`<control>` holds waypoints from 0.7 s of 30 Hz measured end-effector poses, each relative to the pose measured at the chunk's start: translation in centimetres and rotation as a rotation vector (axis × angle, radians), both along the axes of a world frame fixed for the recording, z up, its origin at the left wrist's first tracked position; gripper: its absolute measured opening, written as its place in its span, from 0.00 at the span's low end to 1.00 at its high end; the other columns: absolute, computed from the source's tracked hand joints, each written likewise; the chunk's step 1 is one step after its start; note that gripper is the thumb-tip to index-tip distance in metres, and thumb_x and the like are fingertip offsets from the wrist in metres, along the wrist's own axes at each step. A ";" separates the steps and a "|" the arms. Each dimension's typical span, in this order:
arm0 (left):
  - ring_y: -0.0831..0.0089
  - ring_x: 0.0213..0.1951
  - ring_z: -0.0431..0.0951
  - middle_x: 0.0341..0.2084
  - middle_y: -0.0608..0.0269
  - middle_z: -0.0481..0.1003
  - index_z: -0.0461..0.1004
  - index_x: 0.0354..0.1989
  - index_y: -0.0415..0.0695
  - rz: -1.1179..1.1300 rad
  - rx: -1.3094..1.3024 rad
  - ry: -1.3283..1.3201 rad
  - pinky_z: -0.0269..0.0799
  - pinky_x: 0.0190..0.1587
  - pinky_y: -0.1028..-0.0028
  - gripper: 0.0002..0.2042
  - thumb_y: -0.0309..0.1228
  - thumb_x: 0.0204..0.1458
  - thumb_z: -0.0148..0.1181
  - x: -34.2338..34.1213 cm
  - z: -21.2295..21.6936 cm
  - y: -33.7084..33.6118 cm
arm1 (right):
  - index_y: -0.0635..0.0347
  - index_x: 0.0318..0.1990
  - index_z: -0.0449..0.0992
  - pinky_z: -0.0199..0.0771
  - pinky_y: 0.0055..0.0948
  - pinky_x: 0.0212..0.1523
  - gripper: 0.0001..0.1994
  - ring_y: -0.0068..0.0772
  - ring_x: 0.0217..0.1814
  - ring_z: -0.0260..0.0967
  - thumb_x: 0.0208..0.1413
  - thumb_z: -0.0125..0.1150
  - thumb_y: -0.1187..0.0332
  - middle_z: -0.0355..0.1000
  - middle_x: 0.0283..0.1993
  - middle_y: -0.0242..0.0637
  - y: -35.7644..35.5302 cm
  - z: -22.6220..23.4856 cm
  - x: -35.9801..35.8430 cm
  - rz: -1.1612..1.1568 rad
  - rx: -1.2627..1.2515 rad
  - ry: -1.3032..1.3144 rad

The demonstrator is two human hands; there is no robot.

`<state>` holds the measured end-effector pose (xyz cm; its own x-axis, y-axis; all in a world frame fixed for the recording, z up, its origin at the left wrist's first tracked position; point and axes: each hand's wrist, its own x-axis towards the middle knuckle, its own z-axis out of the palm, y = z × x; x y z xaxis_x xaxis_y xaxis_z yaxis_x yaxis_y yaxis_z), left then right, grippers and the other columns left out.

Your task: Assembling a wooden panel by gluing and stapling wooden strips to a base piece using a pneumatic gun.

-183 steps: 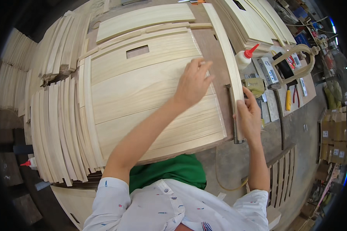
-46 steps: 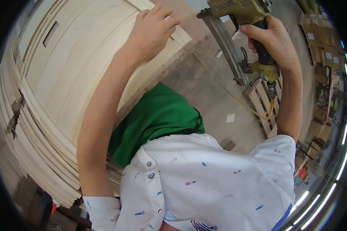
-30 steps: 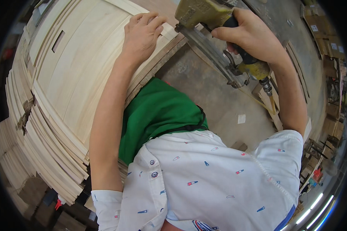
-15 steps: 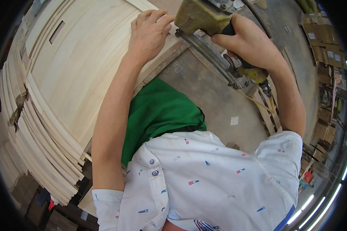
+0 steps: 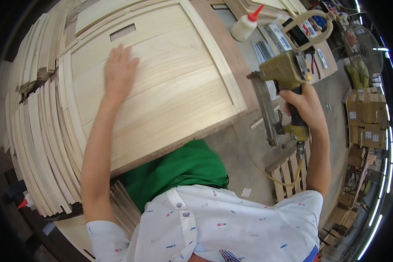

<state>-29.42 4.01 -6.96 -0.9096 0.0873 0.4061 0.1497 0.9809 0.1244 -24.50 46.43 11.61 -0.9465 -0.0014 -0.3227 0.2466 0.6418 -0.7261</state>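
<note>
A pale wooden panel [image 5: 174, 83], framed on its edges and with a rectangular slot near its far left side, lies on the workbench in front of me. Over the panel's left part is my left hand [image 5: 119, 74], blurred by motion, with fingers spread and nothing in them. Whether it touches the wood I cannot tell. My right hand [image 5: 309, 107] is wrapped round the black grip of a yellow-green pneumatic nail gun [image 5: 284, 70], held off the panel's right edge. A yellow air hose [image 5: 288, 183] hangs from the grip's lower end.
Long wooden strips [image 5: 41, 144] are stacked left of the panel. At the far right of the bench stand a white glue bottle [image 5: 243, 29] with a red cap, small boxes and red-handled pliers [image 5: 315, 65]. A wooden pallet [image 5: 288, 174] and cardboard boxes [image 5: 367, 115] sit right.
My left hand has left the panel's near right corner and moved left over its face. The nail gun has swung away from that corner to the right. My view has turned, showing more bench.
</note>
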 end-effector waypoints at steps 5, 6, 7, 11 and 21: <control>0.53 0.67 0.53 0.65 0.51 0.58 0.64 0.62 0.45 0.230 0.040 -0.116 0.44 0.67 0.55 0.25 0.45 0.60 0.47 1.1 0.3 -4.0 | 0.72 0.29 0.74 0.68 0.24 0.19 0.14 0.23 0.17 0.68 0.47 0.62 0.65 0.70 0.19 0.36 -4.5 -0.2 -8.9 0.196 -0.022 0.088; 0.53 0.67 0.53 0.65 0.51 0.58 0.64 0.62 0.45 0.233 0.045 -0.110 0.44 0.67 0.55 0.25 0.45 0.60 0.47 0.9 0.5 -3.9 | 0.72 0.29 0.74 0.69 0.24 0.19 0.14 0.24 0.17 0.69 0.47 0.62 0.64 0.70 0.19 0.37 -5.2 -0.3 -10.9 0.245 -0.027 0.127; 0.54 0.67 0.54 0.64 0.52 0.59 0.65 0.61 0.45 0.238 0.045 -0.090 0.46 0.66 0.55 0.25 0.45 0.59 0.49 0.6 0.5 -3.5 | 0.68 0.33 0.74 0.66 0.20 0.19 0.13 0.19 0.17 0.66 0.48 0.61 0.64 0.69 0.19 0.32 -5.8 -0.7 -13.0 0.270 0.019 0.168; 0.55 0.66 0.56 0.63 0.53 0.61 0.66 0.60 0.46 0.244 0.029 -0.057 0.48 0.65 0.56 0.25 0.46 0.58 0.52 0.7 0.5 -3.3 | 0.67 0.34 0.75 0.68 0.19 0.20 0.14 0.20 0.19 0.68 0.48 0.61 0.62 0.71 0.22 0.34 -10.2 -0.7 -20.2 0.400 0.028 0.224; 0.56 0.66 0.56 0.63 0.53 0.62 0.67 0.60 0.46 0.213 0.070 -0.041 0.47 0.65 0.58 0.24 0.44 0.57 0.53 1.0 0.6 -3.1 | 0.68 0.28 0.77 0.66 0.25 0.19 0.09 0.25 0.18 0.67 0.46 0.59 0.69 0.70 0.19 0.35 -16.6 -1.5 -26.4 0.334 0.072 0.172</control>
